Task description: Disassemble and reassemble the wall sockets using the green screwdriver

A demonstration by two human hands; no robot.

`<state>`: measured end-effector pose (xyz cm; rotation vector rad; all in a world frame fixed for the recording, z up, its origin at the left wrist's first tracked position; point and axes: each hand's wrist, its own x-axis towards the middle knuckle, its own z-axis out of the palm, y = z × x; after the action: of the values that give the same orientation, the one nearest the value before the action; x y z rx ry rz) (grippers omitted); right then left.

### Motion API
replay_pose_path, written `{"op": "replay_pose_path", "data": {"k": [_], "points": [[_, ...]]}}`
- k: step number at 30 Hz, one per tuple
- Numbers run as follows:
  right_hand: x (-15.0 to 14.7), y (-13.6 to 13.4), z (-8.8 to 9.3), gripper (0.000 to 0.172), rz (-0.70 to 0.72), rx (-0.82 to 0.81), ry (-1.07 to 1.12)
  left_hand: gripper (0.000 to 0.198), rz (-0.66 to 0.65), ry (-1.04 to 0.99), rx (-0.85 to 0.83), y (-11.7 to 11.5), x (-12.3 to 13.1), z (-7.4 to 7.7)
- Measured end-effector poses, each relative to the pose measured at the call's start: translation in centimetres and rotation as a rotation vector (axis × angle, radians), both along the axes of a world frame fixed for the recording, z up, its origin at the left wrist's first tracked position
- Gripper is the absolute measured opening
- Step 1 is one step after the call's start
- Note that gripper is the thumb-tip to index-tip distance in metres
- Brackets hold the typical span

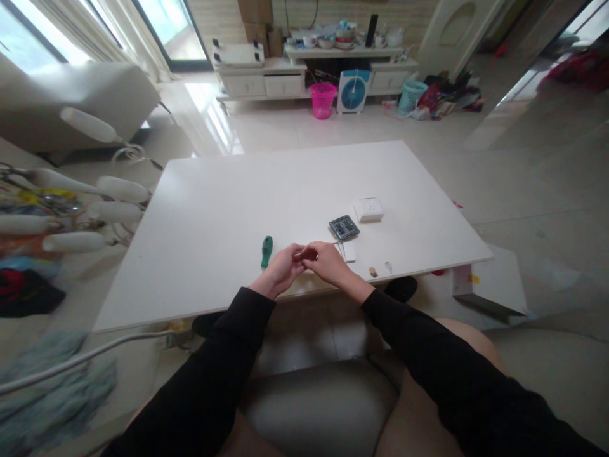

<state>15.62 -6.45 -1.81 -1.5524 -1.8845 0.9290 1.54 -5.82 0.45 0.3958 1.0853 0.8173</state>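
Close together over the table's near edge, my left hand and my right hand are both closed around something small and dark that I cannot make out. Left of them lies a green-handled screwdriver. Beyond my right hand is a dark, square switch or socket part with its back up. A white wall socket on a box sits behind that part. Partly hidden by my right hand, a small white plate lies on the tabletop.
The white table spans the middle. Near its front edge lie a small yellow figure and a tiny clear packet. A lamp with white arms stands at the left. On the floor are a white box, a pink basket and a blue fan.
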Motion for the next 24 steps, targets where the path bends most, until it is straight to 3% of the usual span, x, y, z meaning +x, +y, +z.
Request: {"op": "replay_pose_path", "data": {"k": [7, 17, 24], "points": [[-0.1, 0.1, 0.2, 0.011, -0.031, -0.180, -0.058, 0.008, -0.134, 0.032, 0.070, -0.5, 0.2, -0.9], [0.1, 0.3, -1.1, 0.014, 0.099, -0.144, -0.075, 0.012, -0.155, 0.136, 0.145, -0.5, 0.2, -2.2], [2.0, 1.4, -0.6, 0.010, -0.023, -0.085, -0.185, 0.009, -0.191, 0.195, 0.242, 0.0, -0.2, -2.5]]}}
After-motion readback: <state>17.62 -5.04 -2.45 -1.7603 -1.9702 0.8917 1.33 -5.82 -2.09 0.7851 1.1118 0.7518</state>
